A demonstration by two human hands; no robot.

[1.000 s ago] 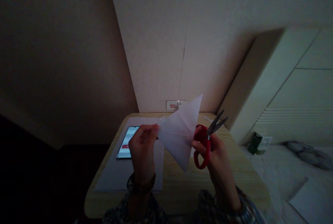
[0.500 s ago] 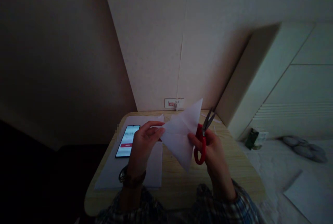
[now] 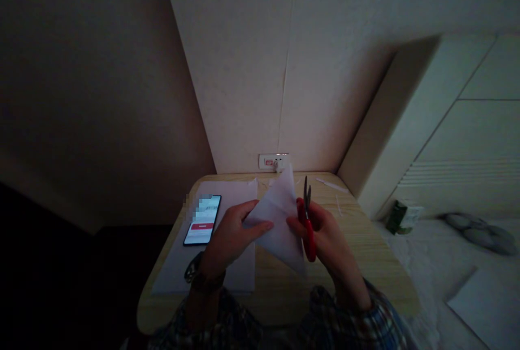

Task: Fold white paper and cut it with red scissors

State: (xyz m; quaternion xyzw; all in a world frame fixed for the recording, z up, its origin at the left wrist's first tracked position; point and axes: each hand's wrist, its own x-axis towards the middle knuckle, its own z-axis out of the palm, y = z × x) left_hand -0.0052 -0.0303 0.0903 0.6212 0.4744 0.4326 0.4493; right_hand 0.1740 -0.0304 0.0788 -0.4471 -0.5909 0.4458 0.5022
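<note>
A folded white sheet of paper (image 3: pixel 279 214), roughly triangular, is held up between my two hands above the table. My left hand (image 3: pixel 235 233) pinches its left corner, thumb lying across the near face and fingers behind. My right hand (image 3: pixel 325 236) grips the paper's right side with the thumb in front. That same hand also holds red-handled scissors (image 3: pixel 309 231), blades pointing up and slightly parted, beside the paper's right edge. The right fingers behind the paper and handles are partly hidden.
On the wooden table (image 3: pixel 349 269), a lit phone (image 3: pixel 203 220) lies on a stack of white paper (image 3: pixel 170 279) at the left. Thin paper scraps (image 3: pixel 332 185) lie at the back right. A wall socket (image 3: pixel 273 161) is behind. A bed (image 3: pixel 430 263) with another sheet (image 3: pixel 483 306) stands right.
The paper has shifted slightly left and turned, its top point moving left and down. My left thumb has slid further over it. The scissors have moved left with my right hand, their blades closer together.
</note>
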